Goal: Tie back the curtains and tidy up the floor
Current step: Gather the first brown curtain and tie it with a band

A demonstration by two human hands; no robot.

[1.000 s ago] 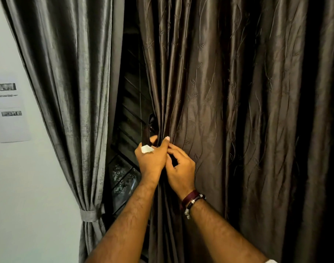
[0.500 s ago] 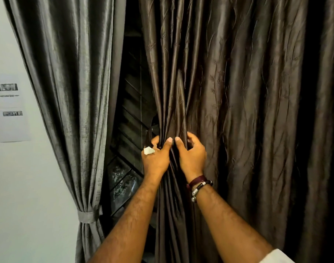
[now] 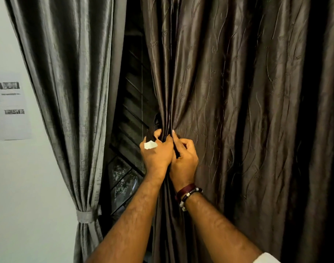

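At the brown curtain's (image 3: 238,111) left edge, left hand (image 3: 155,154) and right hand (image 3: 184,158) touch, both grips clamped on its vertical gathered folds, loose cloth hanging rightward

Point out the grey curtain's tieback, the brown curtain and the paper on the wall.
tieback (image 3: 86,216), head view, middle of the grey band.
brown curtain (image 3: 238,111), head view, open patterned folds.
paper on the wall (image 3: 9,107), head view, centre of the sheet.
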